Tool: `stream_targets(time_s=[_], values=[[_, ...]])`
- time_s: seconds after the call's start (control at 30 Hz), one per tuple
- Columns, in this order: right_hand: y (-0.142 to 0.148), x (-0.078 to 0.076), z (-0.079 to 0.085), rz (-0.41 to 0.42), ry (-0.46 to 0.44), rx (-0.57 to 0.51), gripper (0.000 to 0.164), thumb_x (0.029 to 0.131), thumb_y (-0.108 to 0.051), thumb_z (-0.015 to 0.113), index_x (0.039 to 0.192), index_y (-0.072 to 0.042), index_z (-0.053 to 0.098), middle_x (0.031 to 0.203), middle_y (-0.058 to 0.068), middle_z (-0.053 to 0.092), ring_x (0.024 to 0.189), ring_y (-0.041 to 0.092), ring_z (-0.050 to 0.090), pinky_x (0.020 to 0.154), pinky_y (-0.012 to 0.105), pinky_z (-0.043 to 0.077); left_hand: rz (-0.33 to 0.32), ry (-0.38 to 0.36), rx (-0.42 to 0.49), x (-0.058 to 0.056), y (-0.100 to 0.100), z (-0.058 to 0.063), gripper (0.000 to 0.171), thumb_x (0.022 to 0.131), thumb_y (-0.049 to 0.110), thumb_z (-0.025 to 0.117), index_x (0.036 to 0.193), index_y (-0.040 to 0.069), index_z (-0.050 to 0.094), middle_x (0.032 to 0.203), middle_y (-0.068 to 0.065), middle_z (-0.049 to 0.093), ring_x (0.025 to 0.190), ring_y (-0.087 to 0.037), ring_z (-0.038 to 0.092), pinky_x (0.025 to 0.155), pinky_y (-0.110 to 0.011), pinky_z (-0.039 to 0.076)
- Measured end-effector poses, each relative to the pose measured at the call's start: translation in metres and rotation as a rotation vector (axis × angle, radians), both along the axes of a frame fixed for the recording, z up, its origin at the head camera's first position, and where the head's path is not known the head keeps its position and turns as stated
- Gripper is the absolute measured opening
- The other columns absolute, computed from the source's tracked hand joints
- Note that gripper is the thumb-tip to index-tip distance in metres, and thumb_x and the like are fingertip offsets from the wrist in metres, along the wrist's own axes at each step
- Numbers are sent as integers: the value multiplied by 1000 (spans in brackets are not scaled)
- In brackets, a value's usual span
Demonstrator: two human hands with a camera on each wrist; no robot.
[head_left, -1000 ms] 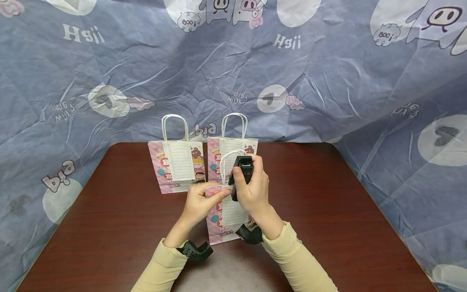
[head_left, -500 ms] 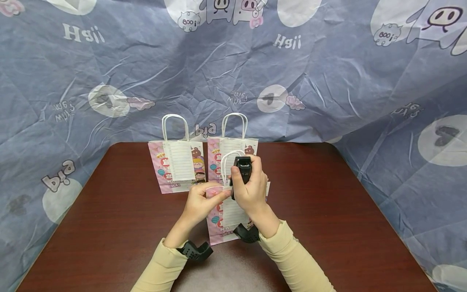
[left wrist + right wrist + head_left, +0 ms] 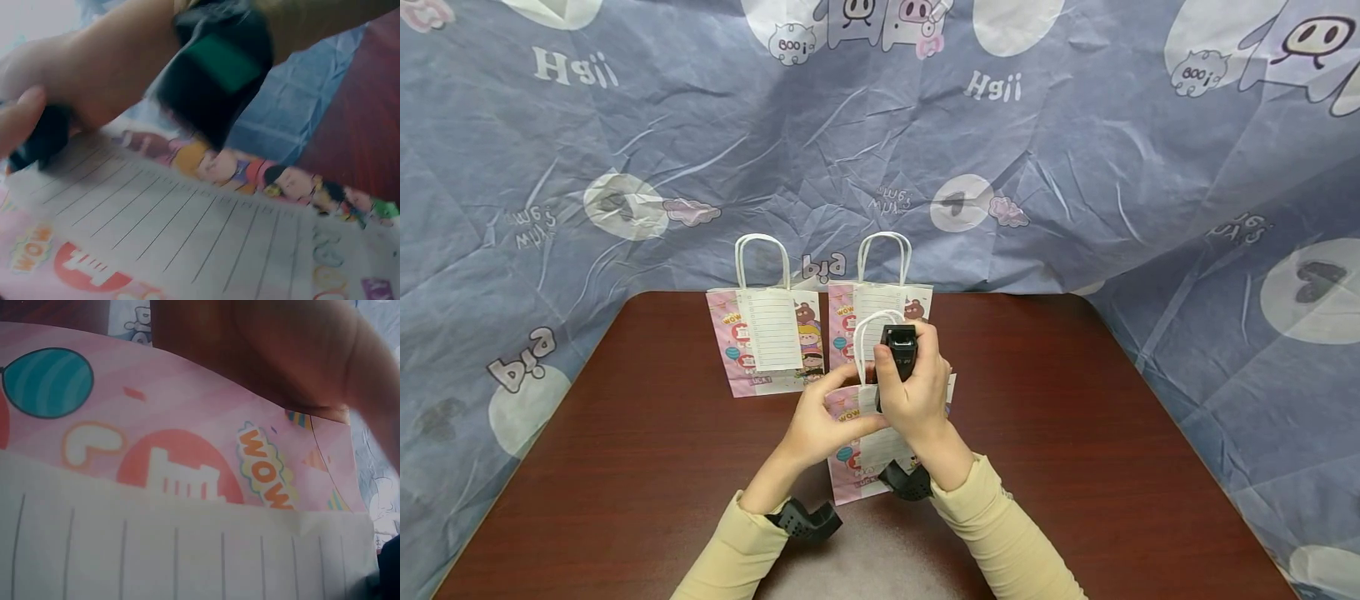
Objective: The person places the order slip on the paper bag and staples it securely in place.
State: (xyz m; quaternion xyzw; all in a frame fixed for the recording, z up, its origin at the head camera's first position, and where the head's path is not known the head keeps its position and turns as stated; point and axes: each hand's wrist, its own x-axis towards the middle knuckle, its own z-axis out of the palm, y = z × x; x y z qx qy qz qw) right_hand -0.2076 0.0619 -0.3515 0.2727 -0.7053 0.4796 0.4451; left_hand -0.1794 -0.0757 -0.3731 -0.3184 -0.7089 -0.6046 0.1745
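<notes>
A pink-and-white paper gift bag (image 3: pixel 844 482) with a white cord handle (image 3: pixel 859 342) stands nearest me. On its front lies a lined paper sheet (image 3: pixel 878 448), also in the left wrist view as a lined sheet (image 3: pixel 181 219). My right hand (image 3: pixel 919 392) grips a black stapler (image 3: pixel 901 342) at the bag's top edge, over the sheet's top; the stapler's lower end is hidden. My left hand (image 3: pixel 822 421) holds the bag's upper left side, thumb across the front and fingers behind the edge. In the right wrist view the left hand (image 3: pixel 275 350) is partly blurred.
Two similar gift bags stand behind, a left one (image 3: pixel 718 333) and a right one (image 3: pixel 838 300), each with a lined sheet on its front. They rest on a dark red-brown table (image 3: pixel 1060 467). A blue patterned cloth (image 3: pixel 820 150) hangs behind.
My left hand has spread from its pinch at the bag's top corner, its thumb shifting down and right across the front. My right hand has shifted slightly with the stapler.
</notes>
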Motion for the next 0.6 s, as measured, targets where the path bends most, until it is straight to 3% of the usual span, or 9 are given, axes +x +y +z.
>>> stream_targets(time_s=[0.17, 0.37, 0.5, 0.6], values=[[0, 1, -1, 61, -8, -6, 47, 96, -44, 47, 101, 3, 47, 59, 5, 61, 46, 12, 58, 40, 21, 43, 136, 75, 2, 3, 5, 0, 42, 57, -8, 83, 96, -9, 67, 91, -20, 69, 87, -15, 64, 77, -27, 51], [6, 6, -1, 22, -35, 46, 56, 94, -52, 46, 110, 1, 49, 68, 5, 59, 50, 12, 53, 42, 23, 41, 119, 92, 15, 2, 4, 0, 41, 56, -9, 84, 94, -9, 68, 89, -20, 69, 85, -11, 64, 73, -23, 50], [13, 10, 2, 114, -40, 21, 57, 95, -49, 46, 120, 1, 52, 84, 10, 62, 64, 13, 58, 50, 22, 46, 123, 109, 11, 0, 4, -1, 44, 54, -7, 85, 95, -9, 68, 90, -20, 69, 87, -14, 65, 74, -25, 51], [19, 10, 5, 192, 31, -77, 54, 96, -40, 52, 117, 9, 53, 95, 17, 62, 78, 14, 61, 63, 22, 49, 122, 104, 16, -3, 4, -6, 45, 55, -6, 85, 96, -9, 68, 91, -19, 69, 89, -16, 65, 76, -27, 51]])
